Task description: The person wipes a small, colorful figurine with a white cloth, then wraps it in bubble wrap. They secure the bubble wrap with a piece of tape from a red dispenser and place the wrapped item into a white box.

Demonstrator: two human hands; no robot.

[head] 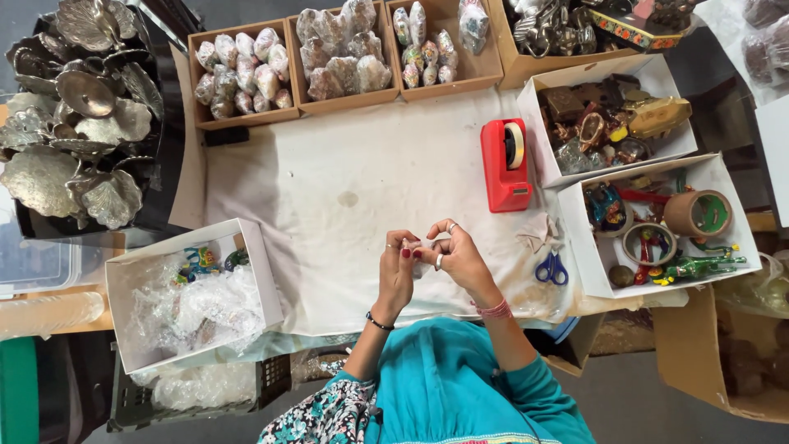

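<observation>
Two hands meet over the white cloth: the left hand and right hand pinch a small pale item between their fingertips, too small to identify, above the surface's near edge. Three brown cardboard trays of plastic-wrapped lumps line the far side. A red tape dispenser stands right of centre, blue scissors nearer. A white box of crinkled clear wrap sits left.
</observation>
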